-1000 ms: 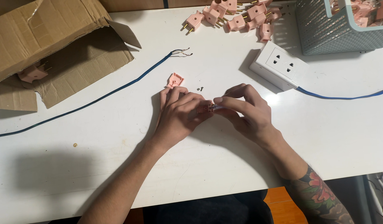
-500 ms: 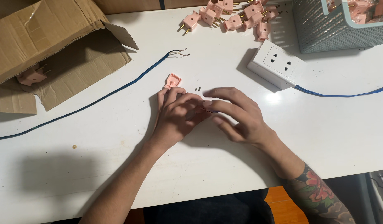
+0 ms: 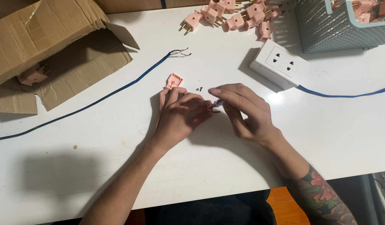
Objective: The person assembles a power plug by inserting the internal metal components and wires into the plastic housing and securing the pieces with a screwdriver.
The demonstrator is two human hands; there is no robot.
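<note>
The left hand (image 3: 178, 114) is closed around a small pink plug body (image 3: 203, 109), pinning it low against the white tabletop (image 3: 117, 166). The right hand (image 3: 246, 110) meets it from the other side, fingers pinched narrow on a slim tool with a clear handle (image 3: 217, 102) whose tip sits at the plug (what the tip is doing there is hidden by the fingers). A brass pin shows at the plug's edge between the two hands.

Just beyond the left hand's fingertips lies a loose pink cover plate (image 3: 174, 80), and beside it two tiny dark screws (image 3: 199, 88). By that, the plug looks open and only partly put together: cover and screws not yet on.

Further out from the left hand, a blue cable (image 3: 117, 89) runs across with its stripped end bare and apart from the plug, so no wire appears joined. Beyond the right hand sits a white socket block (image 3: 280, 62). Farthest off are a heap of pink plugs (image 3: 234, 14), a mesh basket (image 3: 326, 29) and an open cardboard box (image 3: 46, 37)
</note>
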